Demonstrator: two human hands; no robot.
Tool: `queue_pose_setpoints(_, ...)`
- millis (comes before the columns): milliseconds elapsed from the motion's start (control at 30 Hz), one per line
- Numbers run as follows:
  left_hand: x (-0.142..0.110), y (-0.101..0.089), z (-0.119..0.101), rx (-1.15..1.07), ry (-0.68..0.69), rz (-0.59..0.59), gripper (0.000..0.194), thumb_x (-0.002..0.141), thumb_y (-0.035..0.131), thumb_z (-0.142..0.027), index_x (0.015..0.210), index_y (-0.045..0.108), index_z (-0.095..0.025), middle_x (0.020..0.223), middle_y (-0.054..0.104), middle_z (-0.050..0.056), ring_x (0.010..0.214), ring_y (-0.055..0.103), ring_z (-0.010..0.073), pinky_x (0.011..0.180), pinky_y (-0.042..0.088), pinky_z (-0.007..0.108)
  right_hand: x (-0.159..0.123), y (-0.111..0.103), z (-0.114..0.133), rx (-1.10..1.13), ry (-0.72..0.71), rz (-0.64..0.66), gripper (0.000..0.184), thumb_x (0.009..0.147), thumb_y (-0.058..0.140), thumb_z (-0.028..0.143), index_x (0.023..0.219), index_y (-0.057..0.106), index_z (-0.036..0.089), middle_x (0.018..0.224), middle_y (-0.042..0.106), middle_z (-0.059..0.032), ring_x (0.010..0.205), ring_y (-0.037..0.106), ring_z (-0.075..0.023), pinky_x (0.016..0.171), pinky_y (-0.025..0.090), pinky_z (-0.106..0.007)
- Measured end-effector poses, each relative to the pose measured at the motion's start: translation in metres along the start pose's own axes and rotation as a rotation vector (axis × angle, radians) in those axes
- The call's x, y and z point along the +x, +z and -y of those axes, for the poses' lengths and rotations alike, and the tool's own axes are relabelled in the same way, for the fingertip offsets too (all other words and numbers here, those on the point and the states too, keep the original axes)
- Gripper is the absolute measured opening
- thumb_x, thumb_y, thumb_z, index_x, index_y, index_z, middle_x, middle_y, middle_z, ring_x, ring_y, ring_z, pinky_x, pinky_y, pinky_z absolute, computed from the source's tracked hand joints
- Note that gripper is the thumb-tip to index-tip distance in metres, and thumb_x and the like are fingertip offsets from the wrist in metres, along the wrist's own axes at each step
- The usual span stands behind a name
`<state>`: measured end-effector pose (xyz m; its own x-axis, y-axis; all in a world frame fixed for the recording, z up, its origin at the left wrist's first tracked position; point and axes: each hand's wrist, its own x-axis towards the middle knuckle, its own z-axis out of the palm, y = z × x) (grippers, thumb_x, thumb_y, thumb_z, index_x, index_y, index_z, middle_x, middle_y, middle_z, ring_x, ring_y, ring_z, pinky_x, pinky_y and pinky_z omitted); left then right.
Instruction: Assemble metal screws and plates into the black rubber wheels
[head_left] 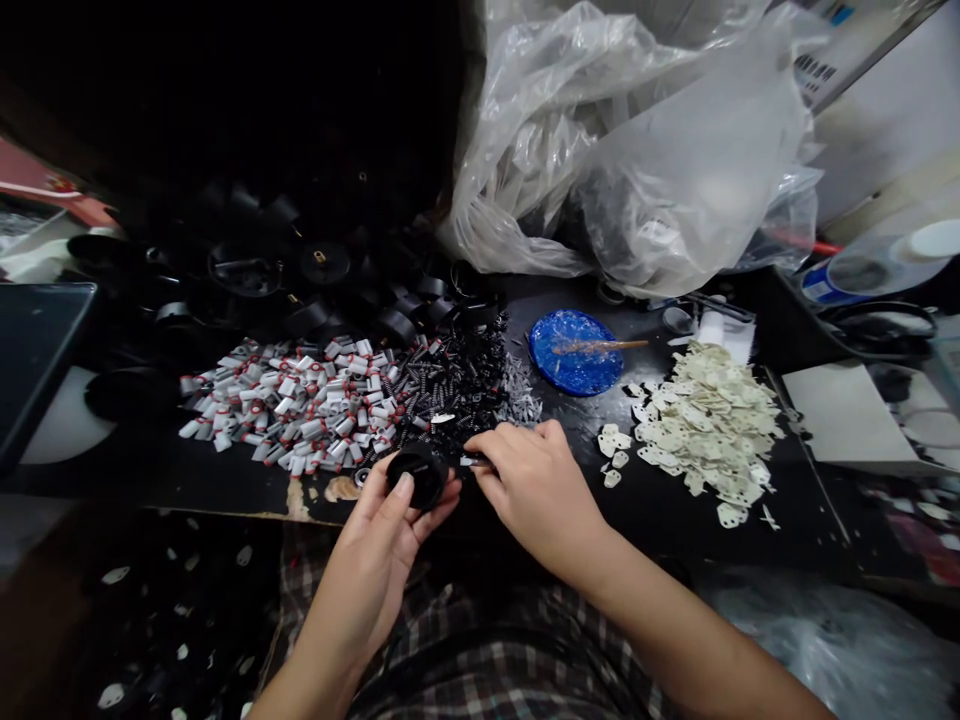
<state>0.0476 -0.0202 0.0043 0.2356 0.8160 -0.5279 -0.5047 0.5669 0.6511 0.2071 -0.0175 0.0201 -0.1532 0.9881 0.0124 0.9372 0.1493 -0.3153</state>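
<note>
A round black plastic housing (418, 476) sits in my left hand (390, 515), its hollow side turned up and my thumb on the rim. Just to its right, my right hand (536, 490) is closed in a pinch on a small light-coloured piece (468, 461), too small to name. Beyond my hands lies a pile of small black parts and springs (450, 390). Left of it are many grey-white pieces with red ends (300, 400). A strip of small grey pieces (519, 390) borders the black pile on the right.
A blue round lid (574, 370) carries a brown stick (600, 346). Flat cream-coloured plates (705, 420) are heaped at the right. More black housings (322, 265) crowd the back left. Plastic bags (637, 150) stand behind, and a clear bottle (877, 265) is at far right.
</note>
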Motion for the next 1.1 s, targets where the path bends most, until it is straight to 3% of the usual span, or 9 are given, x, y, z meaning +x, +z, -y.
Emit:
queue_pose_setpoints(133,0.001,0.000,0.000,-0.024,0.004,-0.002,0.020,0.086,0.059,-0.029,0.106,0.062,-0.024,0.102,0.071,0.004,0.095,0.067,0.0196,0.091,0.052,0.038,0.002,-0.001,0.001,-0.048,-0.025,0.028,0.011,0.086,0.053,0.014,0.090,0.063,0.019,0.083,0.065,-0.0028,0.080,0.058,-0.0201,0.074,0.025,-0.036)
queue_pose_setpoints(267,-0.001,0.000,0.000,-0.045,0.022,-0.001,0.020,0.087,0.058,-0.028,0.106,0.062,-0.023,0.107,0.070,0.005,0.101,0.065,0.0201,0.094,0.051,0.039,0.001,-0.003,-0.001,0.028,-0.008,0.058,0.015,0.086,0.053,0.013,0.096,0.062,0.019,0.088,0.067,-0.0025,0.084,0.059,-0.0194,0.076,0.026,-0.035)
queue_pose_setpoints(500,-0.003,-0.003,-0.002,-0.033,0.128,-0.107,0.020,0.085,0.061,-0.029,0.104,0.063,-0.022,0.109,0.069,0.005,0.103,0.065,0.0202,0.099,0.048,0.039,-0.002,0.000,0.004,0.053,0.044,0.033,0.004,0.085,0.058,0.018,0.085,0.061,0.020,0.081,0.067,0.0001,0.076,0.058,-0.0173,0.073,0.026,-0.034)
queue_pose_setpoints(600,-0.002,-0.004,-0.002,-0.005,0.126,-0.078,0.021,0.085,0.060,-0.029,0.105,0.063,-0.023,0.109,0.069,0.005,0.103,0.065,0.0194,0.098,0.049,0.036,0.000,0.004,0.008,0.011,0.014,0.017,0.004,0.084,0.059,0.019,0.081,0.060,0.019,0.077,0.065,-0.0011,0.075,0.057,-0.0185,0.072,0.025,-0.034)
queue_pose_setpoints(733,-0.003,-0.002,-0.004,0.020,0.118,-0.035,0.022,0.087,0.058,-0.028,0.108,0.062,-0.023,0.109,0.069,0.005,0.105,0.064,0.0191,0.096,0.050,0.035,-0.002,0.001,0.005,0.120,0.047,-0.017,0.008,0.082,0.059,0.016,0.076,0.058,0.019,0.075,0.064,0.0019,0.070,0.055,-0.0151,0.073,0.027,-0.032)
queue_pose_setpoints(933,-0.003,-0.001,-0.002,0.008,0.134,-0.077,0.020,0.086,0.059,-0.029,0.106,0.062,-0.023,0.111,0.069,0.005,0.107,0.063,0.0206,0.098,0.049,0.038,-0.010,-0.007,-0.007,0.243,0.163,0.003,0.007,0.085,0.057,0.017,0.080,0.059,0.021,0.081,0.065,0.0035,0.070,0.054,-0.0142,0.072,0.029,-0.030)
queue_pose_setpoints(1100,0.002,-0.002,-0.001,0.005,0.134,-0.054,0.023,0.086,0.060,-0.028,0.108,0.062,-0.024,0.114,0.068,0.004,0.112,0.060,0.0195,0.102,0.045,0.035,-0.002,0.000,0.001,0.121,0.076,-0.009,0.012,0.084,0.058,0.015,0.093,0.062,0.022,0.088,0.067,0.0007,0.078,0.058,-0.0175,0.075,0.028,-0.033)
